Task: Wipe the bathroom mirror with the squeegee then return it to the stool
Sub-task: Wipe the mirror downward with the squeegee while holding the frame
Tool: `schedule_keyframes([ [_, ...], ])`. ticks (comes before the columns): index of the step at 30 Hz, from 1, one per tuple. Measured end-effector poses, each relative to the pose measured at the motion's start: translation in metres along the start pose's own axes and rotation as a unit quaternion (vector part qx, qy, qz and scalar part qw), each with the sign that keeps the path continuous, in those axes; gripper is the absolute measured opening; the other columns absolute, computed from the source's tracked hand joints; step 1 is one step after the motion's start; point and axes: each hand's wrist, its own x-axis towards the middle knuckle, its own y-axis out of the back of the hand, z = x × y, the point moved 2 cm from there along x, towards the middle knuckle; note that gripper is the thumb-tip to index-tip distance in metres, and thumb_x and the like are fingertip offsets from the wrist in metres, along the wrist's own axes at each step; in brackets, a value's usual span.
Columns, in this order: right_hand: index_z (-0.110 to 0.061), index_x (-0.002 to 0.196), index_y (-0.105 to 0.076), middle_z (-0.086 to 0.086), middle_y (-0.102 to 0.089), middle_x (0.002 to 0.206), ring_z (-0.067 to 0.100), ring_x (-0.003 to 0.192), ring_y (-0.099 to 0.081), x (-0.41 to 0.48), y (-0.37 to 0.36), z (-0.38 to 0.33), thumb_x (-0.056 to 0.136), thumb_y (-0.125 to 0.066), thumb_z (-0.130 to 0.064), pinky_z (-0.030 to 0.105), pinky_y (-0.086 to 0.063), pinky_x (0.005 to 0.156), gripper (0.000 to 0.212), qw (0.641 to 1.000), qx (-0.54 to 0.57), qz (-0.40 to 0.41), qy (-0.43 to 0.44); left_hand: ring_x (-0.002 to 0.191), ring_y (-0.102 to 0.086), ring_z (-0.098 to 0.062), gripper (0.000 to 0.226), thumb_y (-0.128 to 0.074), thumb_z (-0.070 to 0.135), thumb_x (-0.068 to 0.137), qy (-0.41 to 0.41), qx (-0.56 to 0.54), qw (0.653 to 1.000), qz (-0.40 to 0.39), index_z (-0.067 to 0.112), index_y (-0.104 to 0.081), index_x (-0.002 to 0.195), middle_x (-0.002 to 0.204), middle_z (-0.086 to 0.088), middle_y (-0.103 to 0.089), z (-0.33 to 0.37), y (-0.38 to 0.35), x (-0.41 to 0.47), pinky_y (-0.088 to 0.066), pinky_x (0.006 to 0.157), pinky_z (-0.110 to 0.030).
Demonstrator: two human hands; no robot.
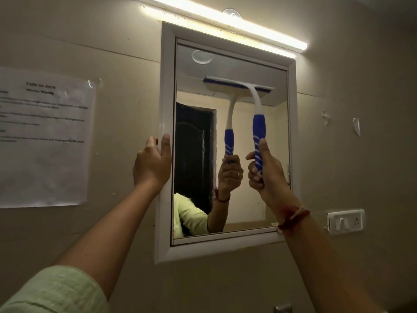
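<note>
Lower left of the frame: my pale green sleeve point(56, 290), with the bare forearm rising from it toward the centre. My right forearm climbs from the lower right, with red and pale threads point(293, 219) tied round the wrist.

My left hand point(152, 162) grips the mirror's white frame point(165, 86) on its left side at mid-height, thumb flat on the front face and fingers curled round the outer edge. My right hand point(264, 170), just right of centre, is closed round the bottom of the squeegee point(258, 118), thumb lying up along its blue grip.

The squeegee stands nearly upright, its white neck curving up to a blue-edged blade point(239, 83) that lies across the upper half of the mirror point(276, 141) and slopes slightly down to the right. The glass shows the tool and my hand doubled, plus a dark doorway.

On the beige wall behind, a lit tube light point(225, 21) runs above the mirror, with a clear suction hook point(232, 13) just over it. A taped printed sheet point(45, 141) hangs at far left; its text is too blurred to read. A white switch plate point(345, 221) sits at lower right.
</note>
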Motion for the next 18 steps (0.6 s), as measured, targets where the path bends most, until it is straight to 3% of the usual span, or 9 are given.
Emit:
schedule_keyframes([
  [3, -0.014, 0.084, -0.055, -0.002, -0.045, 0.051, 0.006, 0.035, -0.037, 0.011, -0.003, -0.017, 0.091, -0.038, -0.056, 0.016, -0.032, 0.035, 0.046, 1.000, -0.009, 0.007, 0.021, 0.084, -0.060, -0.035, 0.068, -0.020, 0.059, 0.090, -0.001, -0.003, 1.000, 0.003, 0.003, -0.049, 0.113, 0.093, -0.020, -0.063, -0.001, 0.000, 0.001, -0.041, 0.063, -0.032],
  [7, -0.015, 0.092, -0.055, -0.004, -0.050, 0.050, 0.004, 0.035, -0.040, 0.025, -0.013, -0.026, 0.092, -0.036, -0.055, 0.015, -0.035, 0.035, 0.044, 0.999, 0.007, -0.008, 0.032, 0.086, -0.061, -0.034, 0.070, -0.019, 0.060, 0.090, -0.001, -0.004, 1.000, 0.001, 0.003, -0.049, 0.115, 0.095, -0.021, -0.063, -0.002, -0.001, 0.001, -0.040, 0.063, -0.031],
  [12, -0.023, 0.047, -0.053, -0.009, -0.037, 0.038, 0.002, 0.032, -0.028, 0.004, 0.002, 0.013, 0.090, -0.020, -0.064, 0.014, -0.025, 0.033, 0.068, 0.988, 0.000, -0.153, -0.036, 0.087, -0.061, -0.035, 0.068, -0.020, 0.059, 0.090, 0.000, -0.008, 1.000, -0.002, 0.002, -0.048, 0.116, 0.096, -0.022, -0.063, -0.001, 0.000, 0.000, -0.040, 0.063, -0.030],
  [15, -0.022, 0.050, -0.053, -0.008, -0.038, 0.039, 0.002, 0.033, -0.031, -0.003, 0.018, 0.023, 0.090, -0.026, -0.063, 0.014, -0.027, 0.033, 0.064, 0.992, 0.002, -0.118, -0.036, 0.088, -0.061, -0.035, 0.069, -0.019, 0.059, 0.090, -0.001, -0.007, 1.000, -0.004, 0.003, -0.048, 0.115, 0.097, -0.022, -0.063, -0.001, 0.000, 0.001, -0.041, 0.064, -0.031],
  [18, -0.015, 0.073, -0.056, -0.006, -0.045, 0.045, 0.005, 0.033, -0.037, 0.006, 0.018, 0.012, 0.089, -0.041, -0.058, 0.015, -0.033, 0.034, 0.047, 0.998, 0.045, -0.037, -0.016, 0.088, -0.061, -0.035, 0.068, -0.019, 0.060, 0.090, 0.002, -0.006, 1.000, -0.006, 0.003, -0.048, 0.115, 0.096, -0.022, -0.063, -0.001, -0.001, 0.002, -0.042, 0.065, -0.033],
])
